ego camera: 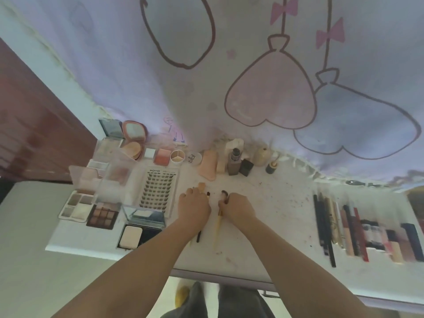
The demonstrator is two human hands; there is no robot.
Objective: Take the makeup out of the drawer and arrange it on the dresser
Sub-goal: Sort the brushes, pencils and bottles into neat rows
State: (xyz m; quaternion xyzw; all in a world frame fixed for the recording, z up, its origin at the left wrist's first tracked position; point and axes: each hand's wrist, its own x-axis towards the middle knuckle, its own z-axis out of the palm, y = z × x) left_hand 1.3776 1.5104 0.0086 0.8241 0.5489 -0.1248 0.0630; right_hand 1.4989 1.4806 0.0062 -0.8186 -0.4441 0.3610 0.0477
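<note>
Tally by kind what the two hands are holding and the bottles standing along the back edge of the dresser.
Makeup brushes in the left hand: 2, one black-handled.
Makeup brushes in the right hand: 1, yellow-handled.
Bottles at the back: 4, brown, black, cream, small dark.
Total: 7

surface (263,203): white, flecked with dark specks
curtain (252,65): pale lilac, pink and blue heart balloons, brown outlines, pink bows
brush handle (217,228): yellow
blush (162,156): coral pink

White dresser (263,203), eyeshadow palettes (103,215), lash tray (158,191), bottles (234,161), pencils (325,226), brushes (218,228)
</note>
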